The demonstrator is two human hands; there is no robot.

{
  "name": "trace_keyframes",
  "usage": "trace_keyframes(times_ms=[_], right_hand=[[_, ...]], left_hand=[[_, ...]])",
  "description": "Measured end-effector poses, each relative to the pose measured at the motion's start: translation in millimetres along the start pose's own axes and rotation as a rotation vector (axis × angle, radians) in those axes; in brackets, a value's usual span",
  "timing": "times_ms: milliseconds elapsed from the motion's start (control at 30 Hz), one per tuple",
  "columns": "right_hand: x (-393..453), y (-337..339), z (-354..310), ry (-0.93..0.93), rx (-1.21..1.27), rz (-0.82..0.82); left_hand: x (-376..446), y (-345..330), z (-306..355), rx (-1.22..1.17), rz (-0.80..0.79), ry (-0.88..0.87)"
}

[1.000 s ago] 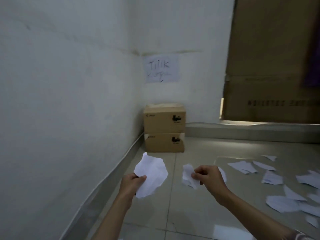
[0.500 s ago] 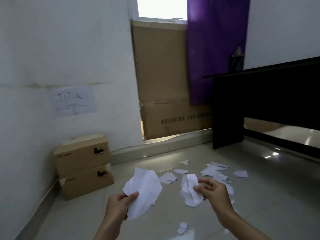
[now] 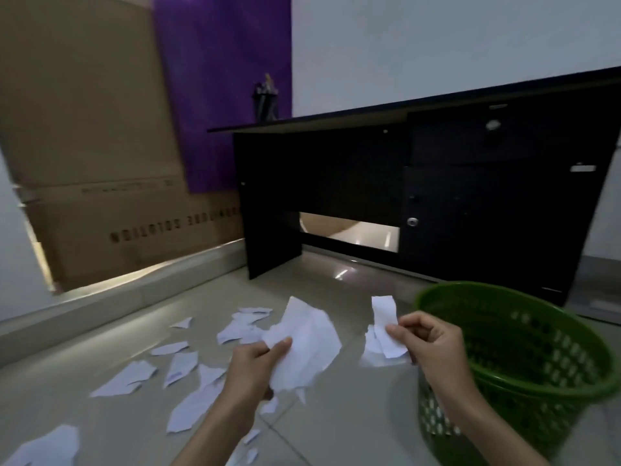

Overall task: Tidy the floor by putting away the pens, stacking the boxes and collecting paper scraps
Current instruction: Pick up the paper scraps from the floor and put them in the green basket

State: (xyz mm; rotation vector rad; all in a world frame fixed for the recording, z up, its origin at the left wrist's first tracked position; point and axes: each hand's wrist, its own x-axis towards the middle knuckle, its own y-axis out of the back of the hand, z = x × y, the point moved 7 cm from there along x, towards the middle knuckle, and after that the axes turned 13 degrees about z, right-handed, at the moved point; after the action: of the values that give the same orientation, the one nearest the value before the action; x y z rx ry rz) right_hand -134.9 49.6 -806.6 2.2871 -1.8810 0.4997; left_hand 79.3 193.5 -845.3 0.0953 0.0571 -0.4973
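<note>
1. Grey tiled floor (image 3: 336,428) in a dim room, with a black desk (image 3: 437,183) at the far right, a big flat cardboard carton (image 3: 87,136) leaning against the far left wall and a purple curtain (image 3: 221,79) beside it.
2. What's new: half a second ago the view was still on the corner with the two stacked boxes, and now it has swung right, so a green plastic laundry-style basket (image 3: 524,334) has come into frame at near right. Boxes are out of view now. Looks to me like the person is turning to dump the paper, so the scrap-collecting part is underway, not finished.
3. Left hand (image 3: 252,368) is closed in a pinch on a big crumpled white sheet (image 3: 305,344), thumb on top and the other fingers curled under it.
4. Right hand (image 3: 426,344) is clenched around a small bundle of torn strips (image 3: 383,331), thumb and fingertips pressing on them, held just left of the basket rim, not over it yet.
5. Plenty of loose paper scraps (image 3: 181,364) still lie on the tiles at near left and centre, so there's more to pick up.
6. Pen cup (image 3: 265,99) sits on the far left end of the desk with something sticking out; pens probably, too blurry to swear to it.
</note>
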Motion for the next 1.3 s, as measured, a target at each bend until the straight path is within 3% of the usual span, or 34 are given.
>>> trace_keyframes(times_ms=[400,567,667,767,967,1300], right_hand=[[92,141,51,-0.009,-0.322,0.392],[102,157,73,-0.099,-0.352,0.437],[107,158,82,-0.139,-0.351,0.443],[109,154,82,-0.089,-0.394,0.408],[106,119,77,0.021,-0.512,0.319],[92,-38,61,0.185,-0.29,0.04]], left_hand=[[-16,-256,19,0.023,-0.452,-0.004],[-32,-290,12,0.13,-0.653,0.006],[-20,-285,8,0.155,-0.633,-0.038],[-4,-268,8,0.142,-0.554,-0.138],[23,-227,5,0.095,-0.445,-0.162],[67,-119,21,0.097,-0.214,-0.221]])
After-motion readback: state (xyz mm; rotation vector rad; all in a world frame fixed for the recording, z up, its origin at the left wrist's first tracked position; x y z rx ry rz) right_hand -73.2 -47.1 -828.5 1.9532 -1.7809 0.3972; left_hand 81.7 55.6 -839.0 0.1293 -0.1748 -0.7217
